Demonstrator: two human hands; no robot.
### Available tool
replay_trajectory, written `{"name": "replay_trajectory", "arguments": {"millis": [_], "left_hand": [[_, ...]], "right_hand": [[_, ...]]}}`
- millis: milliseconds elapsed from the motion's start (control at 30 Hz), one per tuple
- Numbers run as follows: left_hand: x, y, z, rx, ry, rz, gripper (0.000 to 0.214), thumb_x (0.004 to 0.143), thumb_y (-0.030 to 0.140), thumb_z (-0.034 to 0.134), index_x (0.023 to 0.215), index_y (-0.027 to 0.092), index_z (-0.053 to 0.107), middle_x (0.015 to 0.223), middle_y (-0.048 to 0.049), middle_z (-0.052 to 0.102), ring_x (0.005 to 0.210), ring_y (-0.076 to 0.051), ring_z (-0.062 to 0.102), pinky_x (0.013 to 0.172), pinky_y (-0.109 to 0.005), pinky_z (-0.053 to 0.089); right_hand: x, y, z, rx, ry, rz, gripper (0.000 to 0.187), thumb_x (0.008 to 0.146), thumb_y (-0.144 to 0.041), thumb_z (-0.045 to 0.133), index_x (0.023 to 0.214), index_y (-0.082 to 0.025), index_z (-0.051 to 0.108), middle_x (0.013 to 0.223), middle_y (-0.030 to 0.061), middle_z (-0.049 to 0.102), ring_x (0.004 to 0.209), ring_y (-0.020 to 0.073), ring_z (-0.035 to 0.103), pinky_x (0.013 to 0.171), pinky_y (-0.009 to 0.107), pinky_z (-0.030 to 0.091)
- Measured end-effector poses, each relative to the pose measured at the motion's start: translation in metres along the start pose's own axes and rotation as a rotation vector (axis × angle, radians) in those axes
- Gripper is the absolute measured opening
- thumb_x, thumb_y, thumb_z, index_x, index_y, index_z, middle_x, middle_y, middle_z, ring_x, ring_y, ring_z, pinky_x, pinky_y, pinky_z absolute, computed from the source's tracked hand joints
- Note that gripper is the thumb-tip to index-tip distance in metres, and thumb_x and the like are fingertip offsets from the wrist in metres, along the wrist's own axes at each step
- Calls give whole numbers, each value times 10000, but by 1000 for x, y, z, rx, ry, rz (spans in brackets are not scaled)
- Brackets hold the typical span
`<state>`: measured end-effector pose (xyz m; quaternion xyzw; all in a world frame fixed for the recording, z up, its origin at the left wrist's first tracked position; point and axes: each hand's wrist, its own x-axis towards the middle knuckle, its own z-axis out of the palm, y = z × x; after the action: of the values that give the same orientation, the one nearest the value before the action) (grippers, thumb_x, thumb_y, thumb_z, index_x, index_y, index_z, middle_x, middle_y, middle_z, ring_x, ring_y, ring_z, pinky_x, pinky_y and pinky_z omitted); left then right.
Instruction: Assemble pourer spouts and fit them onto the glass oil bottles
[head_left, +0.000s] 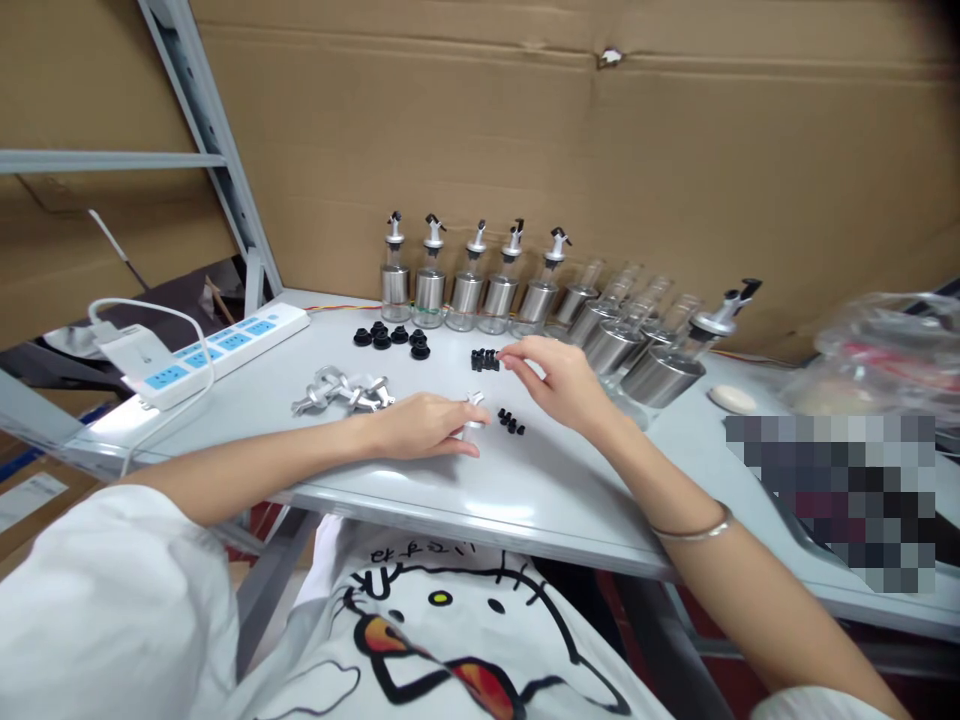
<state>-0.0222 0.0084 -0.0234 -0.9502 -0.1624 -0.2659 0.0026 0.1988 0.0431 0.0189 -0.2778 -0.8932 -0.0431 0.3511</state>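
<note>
My left hand (424, 425) rests on the grey table (420, 495), fingers closed around a small silver pourer part (472, 403). My right hand (559, 380) reaches forward with its fingertips pinched at a cluster of small black pieces (485, 359); what the pinch holds is too small to make out. A second group of small black pieces (511, 421) lies between the two hands. Left of my left hand lies a heap of silver pourer spouts (341, 391). Several black round caps (391, 338) sit further back.
A row of steel-sleeved glass oil bottles with pourers (469, 290) stands along the cardboard wall; more bottles (637, 335) continue to the right, one with a pourer (724, 315). A white power strip (221, 350) lies at the left, a plastic bag (885, 355) at the right.
</note>
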Motion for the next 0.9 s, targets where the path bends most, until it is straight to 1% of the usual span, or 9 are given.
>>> {"name": "replay_trajectory", "arguments": {"millis": [67, 133, 200, 267, 400, 500, 633, 767, 900], "left_hand": [[-1, 0, 1, 5, -2, -33, 344, 948, 451, 410, 1076, 139, 474, 667, -3, 608, 543, -119, 558, 569, -219, 430], [-2, -1, 1, 4, -19, -55, 323, 940, 424, 450, 1095, 140, 464, 704, -15, 631, 555, -120, 571, 577, -223, 433], [-2, 0, 1, 4, -41, -61, 309, 933, 396, 481, 1109, 143, 455, 765, -37, 657, 578, -123, 589, 594, -230, 439], [-2, 0, 2, 8, -52, -55, 302, 928, 375, 500, 1115, 144, 449, 809, -53, 671, 599, -125, 606, 609, -235, 445], [-2, 1, 2, 35, -60, -55, 295, 917, 348, 529, 1108, 138, 448, 853, -70, 684, 627, -134, 632, 624, -242, 454], [-1, 2, 1, 59, -100, -90, 301, 909, 355, 542, 1110, 151, 450, 886, -73, 690, 659, -146, 649, 632, -248, 462], [-1, 2, 1, 56, -117, -94, 296, 914, 348, 534, 1114, 150, 443, 905, -79, 691, 662, -144, 649, 627, -244, 462], [-1, 2, 1, 52, -100, -90, 297, 909, 350, 544, 1107, 154, 440, 904, -70, 688, 658, -135, 645, 626, -236, 458], [0, 2, 0, 61, -97, -81, 293, 909, 352, 544, 1102, 158, 438, 902, -63, 686, 659, -136, 646, 629, -236, 461]], "right_hand": [[-2, 15, 1, -94, -79, 85, 206, 912, -198, 459, 901, -164, 662, 847, 82, 695, 797, 211, 617, 739, 325, 465], [-5, 29, 4, -154, -212, 136, 219, 885, -149, 468, 928, -154, 682, 880, 94, 698, 848, 235, 615, 764, 345, 468], [-9, 39, 9, -164, -322, 163, 234, 863, -119, 480, 955, -141, 694, 926, 111, 696, 891, 243, 614, 795, 354, 473], [-12, 44, 13, -152, -384, 175, 247, 847, -107, 491, 985, -131, 695, 939, 120, 693, 894, 236, 619, 809, 352, 477], [-11, 40, 12, -98, -409, 184, 230, 827, -102, 515, 948, -139, 706, 879, 98, 688, 822, 203, 624, 780, 326, 479], [-5, 30, 5, 37, -459, 189, 176, 820, -132, 548, 857, -156, 718, 833, 70, 694, 758, 177, 620, 742, 303, 477], [1, 16, -4, 217, -557, 191, 156, 821, -158, 569, 832, -158, 724, 818, 52, 710, 740, 157, 628, 703, 267, 472], [2, 10, -4, 217, -574, 207, 126, 809, -189, 612, 841, -150, 727, 837, 58, 715, 753, 160, 632, 711, 265, 467], [-1, 14, 1, 159, -570, 236, 133, 811, -199, 622, 874, -144, 725, 831, 64, 715, 747, 164, 632, 715, 266, 466]]}}
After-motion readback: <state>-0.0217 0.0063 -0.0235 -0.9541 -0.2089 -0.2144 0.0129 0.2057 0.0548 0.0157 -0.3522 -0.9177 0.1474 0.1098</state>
